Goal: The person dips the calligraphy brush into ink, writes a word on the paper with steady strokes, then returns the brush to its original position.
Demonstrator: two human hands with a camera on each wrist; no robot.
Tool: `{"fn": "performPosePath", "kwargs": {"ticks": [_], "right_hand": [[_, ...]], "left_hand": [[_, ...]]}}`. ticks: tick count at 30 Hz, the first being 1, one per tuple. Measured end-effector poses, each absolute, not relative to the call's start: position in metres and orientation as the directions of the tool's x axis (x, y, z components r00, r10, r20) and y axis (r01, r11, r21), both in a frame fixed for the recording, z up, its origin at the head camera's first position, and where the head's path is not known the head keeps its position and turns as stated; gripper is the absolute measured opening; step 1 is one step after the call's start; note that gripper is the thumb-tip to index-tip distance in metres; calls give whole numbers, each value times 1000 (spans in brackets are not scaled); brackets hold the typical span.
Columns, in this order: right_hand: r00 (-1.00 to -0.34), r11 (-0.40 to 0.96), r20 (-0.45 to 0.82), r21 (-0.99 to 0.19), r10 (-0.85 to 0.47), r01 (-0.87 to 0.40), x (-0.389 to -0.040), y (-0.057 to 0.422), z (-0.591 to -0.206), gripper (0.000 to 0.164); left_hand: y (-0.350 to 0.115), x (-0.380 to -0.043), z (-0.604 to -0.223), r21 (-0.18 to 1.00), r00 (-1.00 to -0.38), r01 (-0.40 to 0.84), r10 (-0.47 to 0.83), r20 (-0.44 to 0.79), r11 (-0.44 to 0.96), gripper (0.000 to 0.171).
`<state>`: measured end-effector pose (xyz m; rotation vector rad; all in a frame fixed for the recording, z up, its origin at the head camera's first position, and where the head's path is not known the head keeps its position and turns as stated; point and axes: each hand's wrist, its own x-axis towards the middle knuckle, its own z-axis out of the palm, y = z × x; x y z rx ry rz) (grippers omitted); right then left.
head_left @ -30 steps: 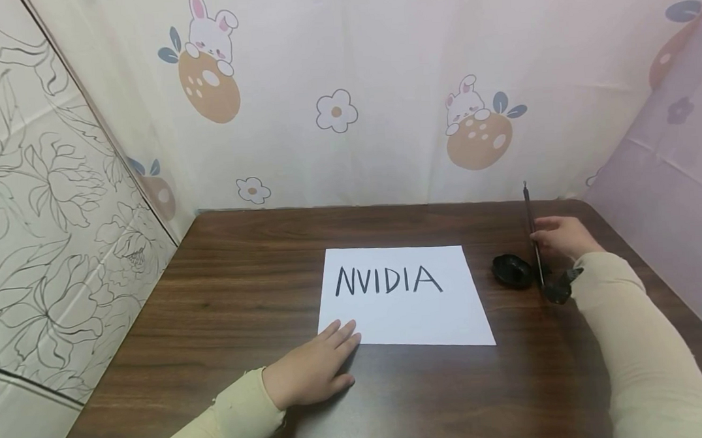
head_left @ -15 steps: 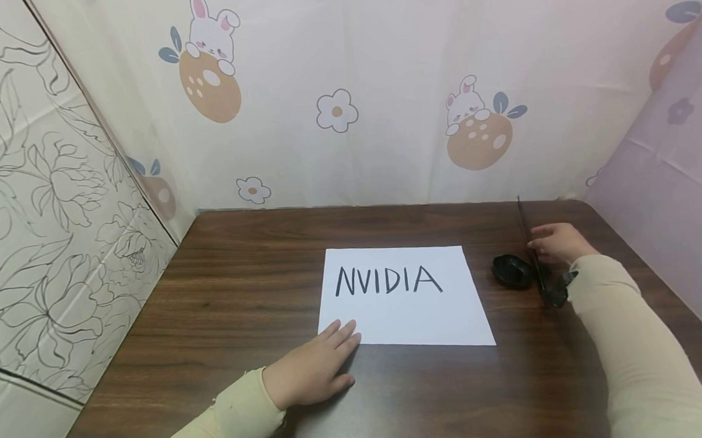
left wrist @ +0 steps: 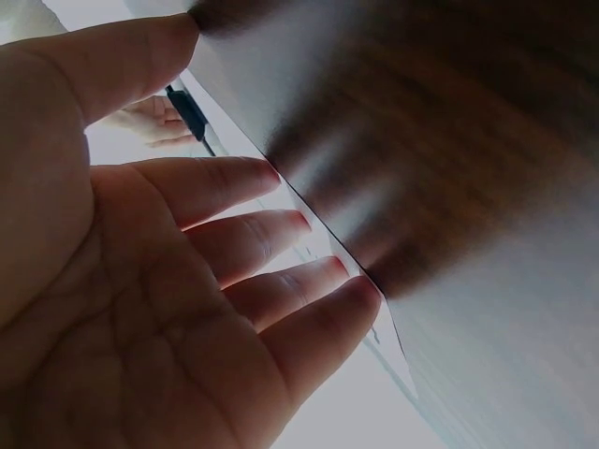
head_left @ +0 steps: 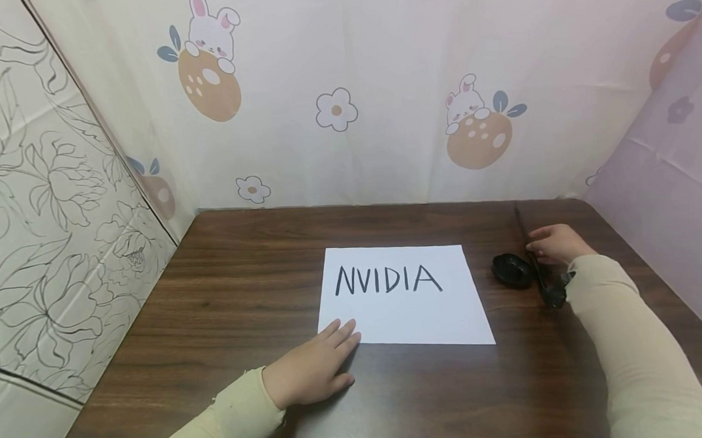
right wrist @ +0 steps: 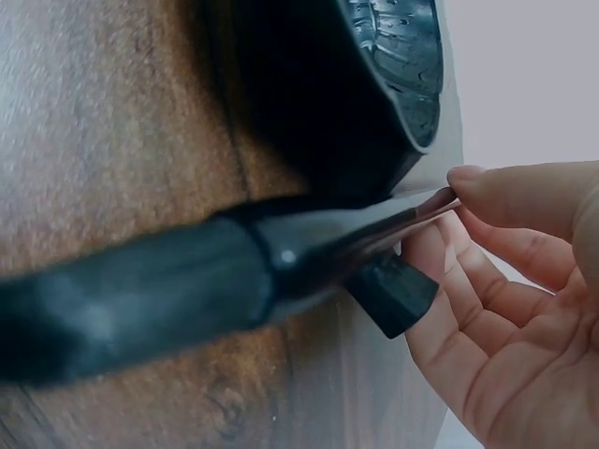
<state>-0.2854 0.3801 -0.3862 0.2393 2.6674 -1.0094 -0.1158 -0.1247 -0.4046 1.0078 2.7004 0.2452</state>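
My right hand pinches the dark handle of an ink brush between thumb and fingers, at the table's right side. The black brush head points toward the near side. In the right wrist view, the handle crosses over a small black block; whether it touches is unclear. Just left of the brush stands a black ink dish, wet inside. My left hand lies with straight fingers on the near left corner of a white paper sheet lettered "NVIDIA" in black.
The brown wood-grain table reaches back to a curtain with rabbit and flower prints. On the left stands a panel with line-drawn flowers. A pale purple sheet hangs along the right side.
The brush has come down, its upper end dropping and shifting left. My right hand has sunk slightly with it, moving a little left. My left hand and the paper stay put.
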Motion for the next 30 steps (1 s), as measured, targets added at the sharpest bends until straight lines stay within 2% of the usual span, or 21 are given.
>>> {"fn": "performPosePath", "kwargs": {"ticks": [21, 27, 30], "right_hand": [[-947, 769, -319, -596, 37, 231, -282, 380, -384, 58], [-960, 788, -280, -586, 20, 187, -284, 385, -382, 60], [-968, 826, -251, -540, 27, 163, -283, 384, -375, 62]], "left_hand": [[-126, -117, -404, 232, -725, 635, 672, -151, 737, 62], [-125, -116, -405, 223, -729, 631, 666, -158, 743, 64], [-126, -116, -406, 218, -733, 628, 662, -154, 747, 65]]}}
